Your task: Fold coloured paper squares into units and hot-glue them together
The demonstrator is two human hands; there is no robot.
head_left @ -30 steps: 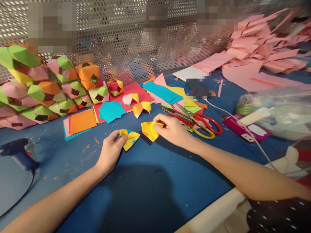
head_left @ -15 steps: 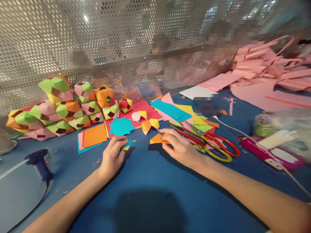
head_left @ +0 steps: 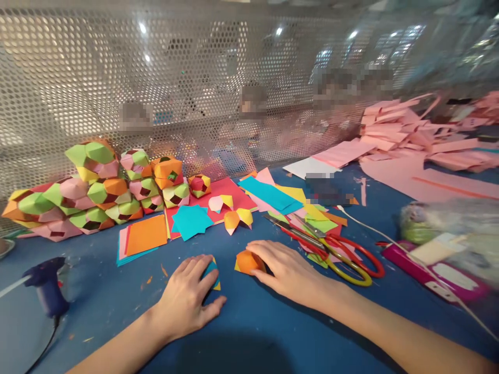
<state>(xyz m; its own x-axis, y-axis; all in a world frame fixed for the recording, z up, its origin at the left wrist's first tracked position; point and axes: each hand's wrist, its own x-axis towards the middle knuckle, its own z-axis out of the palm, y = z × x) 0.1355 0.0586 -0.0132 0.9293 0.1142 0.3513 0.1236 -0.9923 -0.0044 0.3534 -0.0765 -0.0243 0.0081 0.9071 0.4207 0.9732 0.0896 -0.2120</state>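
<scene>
My left hand lies on the blue table with its fingers over a small folded blue and yellow paper piece, the thumb apart from the fingers. My right hand has thumb and fingers around a small folded orange and yellow paper piece. Behind my hands sit an orange and yellow folded piece and a pink and yellow one. Blue star-shaped paper and a stack of square sheets, orange on top, lie beyond my left hand.
Folded paper balls are piled at back left. A glue gun lies left. Scissors rest on paper scraps right of centre, with a magenta case and cable beyond. Pink strips heap before a perforated screen; people show through it.
The view has tilted up. My left hand has come nearer and spread its thumb over the blue and yellow piece. The orange piece by my right hand is now turned up and gripped.
</scene>
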